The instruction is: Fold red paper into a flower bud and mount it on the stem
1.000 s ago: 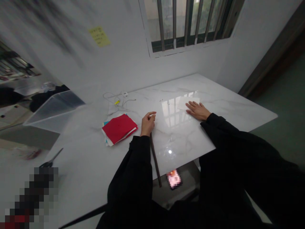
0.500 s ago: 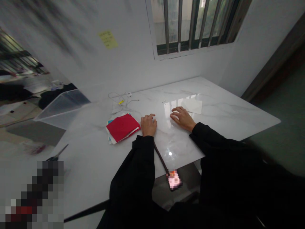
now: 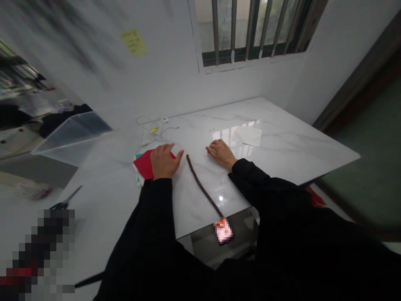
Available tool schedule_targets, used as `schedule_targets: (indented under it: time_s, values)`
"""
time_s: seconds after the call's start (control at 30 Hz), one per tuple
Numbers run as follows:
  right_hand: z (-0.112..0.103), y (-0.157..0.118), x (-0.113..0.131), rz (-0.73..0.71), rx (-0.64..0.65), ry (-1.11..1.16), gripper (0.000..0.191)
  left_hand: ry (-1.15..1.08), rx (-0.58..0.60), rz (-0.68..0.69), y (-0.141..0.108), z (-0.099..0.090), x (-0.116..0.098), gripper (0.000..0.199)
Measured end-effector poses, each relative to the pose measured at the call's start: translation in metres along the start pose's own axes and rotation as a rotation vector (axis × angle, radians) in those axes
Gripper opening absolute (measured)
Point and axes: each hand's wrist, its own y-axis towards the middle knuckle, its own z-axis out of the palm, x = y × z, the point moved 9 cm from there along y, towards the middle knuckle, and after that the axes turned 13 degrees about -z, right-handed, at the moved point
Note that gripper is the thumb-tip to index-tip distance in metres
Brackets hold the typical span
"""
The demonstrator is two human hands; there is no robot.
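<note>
My left hand [image 3: 165, 162] is over the right part of a stack of red paper [image 3: 144, 164], with white and blue sheets showing beneath. Its thumb and fingers are apart, and nothing shows in its grasp. On the white table, my right hand [image 3: 221, 153] has loosely bent fingers and no visible object in it. Between the hands lies a thin, dark brown, slightly curved rod [image 3: 200, 187]; its near end reaches a blurred-out object [image 3: 223, 230] at the table edge. Beyond my right hand is a sheet of white paper [image 3: 250, 136], near a few tiny bits.
A pale cable [image 3: 163, 133] with a yellow tag [image 3: 153, 130] lies toward the wall. Scissors [image 3: 67, 200] rest at the left, partly pixelated. A clear plastic box [image 3: 72, 138] stands at the far left. The marbled table [image 3: 300, 146] reaches the wall below a barred window [image 3: 247, 29].
My left hand has shifted left from beside the red paper to over it, uncovering the rod's far end. My right hand has moved slightly left, its fingers drawn closer together. The camera view has shifted slightly.
</note>
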Motion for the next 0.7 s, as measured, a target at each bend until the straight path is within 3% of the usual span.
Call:
schedule_targets:
  time_s: [0.1, 0.2, 0.33, 0.7]
  values:
    - [0.003, 0.001, -0.006, 0.041, -0.007, 0.011, 0.047, 0.146, 0.081, -0.051, 0.000, 0.005, 0.035, 0.082]
    - [0.004, 0.000, -0.014, 0.108, -0.023, 0.049, 0.049, 0.211, 0.282, -0.170, -0.005, 0.029, 0.061, 0.088]
    - [-0.001, -0.004, -0.026, 0.195, -0.076, 0.129, 0.049, 0.245, 0.324, -0.191, -0.006, 0.043, 0.066, 0.086]
    - [-0.012, -0.011, -0.041, 0.333, -0.172, 0.281, 0.049, 0.187, 0.332, -0.211, 0.001, 0.047, 0.074, 0.081]
